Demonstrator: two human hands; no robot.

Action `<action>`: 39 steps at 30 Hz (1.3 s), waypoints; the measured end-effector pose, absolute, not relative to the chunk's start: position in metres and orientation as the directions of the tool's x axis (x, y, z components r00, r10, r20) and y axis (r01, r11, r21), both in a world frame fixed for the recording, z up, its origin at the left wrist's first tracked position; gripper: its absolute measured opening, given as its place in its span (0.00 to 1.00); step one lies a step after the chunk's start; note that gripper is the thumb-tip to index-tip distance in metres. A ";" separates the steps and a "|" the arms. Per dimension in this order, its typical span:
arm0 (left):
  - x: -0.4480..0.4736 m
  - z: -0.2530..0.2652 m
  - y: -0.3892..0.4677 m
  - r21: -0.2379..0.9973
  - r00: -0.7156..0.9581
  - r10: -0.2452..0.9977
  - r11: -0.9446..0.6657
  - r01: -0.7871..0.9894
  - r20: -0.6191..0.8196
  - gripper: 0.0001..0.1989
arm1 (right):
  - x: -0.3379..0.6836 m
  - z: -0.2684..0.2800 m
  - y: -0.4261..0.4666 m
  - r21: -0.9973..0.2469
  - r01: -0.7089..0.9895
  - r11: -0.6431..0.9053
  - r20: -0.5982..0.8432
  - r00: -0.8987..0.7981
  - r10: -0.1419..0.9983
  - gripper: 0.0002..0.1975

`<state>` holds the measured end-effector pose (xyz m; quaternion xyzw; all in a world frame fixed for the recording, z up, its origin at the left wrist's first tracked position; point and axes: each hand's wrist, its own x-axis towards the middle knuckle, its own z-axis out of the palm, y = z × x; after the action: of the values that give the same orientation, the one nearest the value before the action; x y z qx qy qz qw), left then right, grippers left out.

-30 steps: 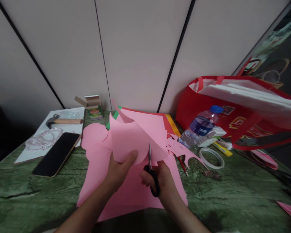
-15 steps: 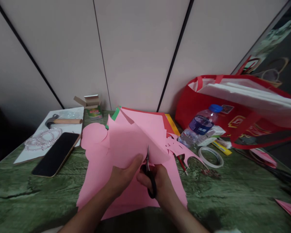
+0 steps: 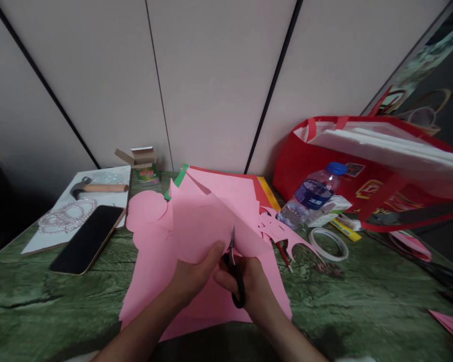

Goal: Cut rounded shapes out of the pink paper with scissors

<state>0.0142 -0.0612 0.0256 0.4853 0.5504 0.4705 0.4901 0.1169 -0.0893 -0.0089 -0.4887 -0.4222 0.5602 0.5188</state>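
Observation:
My left hand (image 3: 198, 271) grips the lower edge of a raised pink paper sheet (image 3: 200, 221), thumb on top and the other fingers hidden beneath. In my right hand (image 3: 249, 284) is a pair of scissors (image 3: 237, 279) with black handles, its blades pointing up and away at the sheet, close to my left thumb. The sheet is bent, with a pointed corner standing up. Under both hands lie larger pink sheets (image 3: 151, 281). Rounded pink cut-outs (image 3: 147, 206) rest at their upper left, and curved pink scraps (image 3: 283, 231) at their right.
On the left are a phone (image 3: 88, 240), a string of beads (image 3: 66, 216), a hammer (image 3: 101, 188) and an open small box (image 3: 146, 166). To the right stand a water bottle (image 3: 311, 193) and a red bag (image 3: 298, 161), with a tape roll (image 3: 328, 244) in front.
The raised sheet, both hands and the scissors have shifted very slightly to the right. Both hands keep their hold.

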 end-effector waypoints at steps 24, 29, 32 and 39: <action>0.009 0.016 -0.056 0.987 -0.067 0.987 0.149 0.062 -0.145 0.12 | 0.115 -0.007 -0.089 -0.973 -0.187 -0.133 -0.143 0.041 0.989 0.20; 0.007 0.014 -0.055 0.987 -0.057 0.988 0.147 0.063 -0.143 0.13 | 0.116 -0.006 -0.088 -0.980 -0.132 -0.146 -0.153 0.045 0.987 0.16; 0.007 0.014 -0.054 0.989 -0.069 0.989 0.134 0.069 -0.129 0.13 | 0.116 -0.005 -0.088 -0.983 -0.106 -0.150 -0.155 0.045 0.987 0.14; 0.008 0.018 -0.054 0.992 -0.058 0.993 0.107 0.063 -0.103 0.11 | 0.114 -0.006 -0.088 -0.974 -0.176 -0.139 -0.154 0.074 0.985 0.23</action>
<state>0.0080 -0.0543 0.0179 0.4753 0.5552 0.4699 0.4950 0.1135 -0.0876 -0.0063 -0.5123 -0.3947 0.5541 0.5242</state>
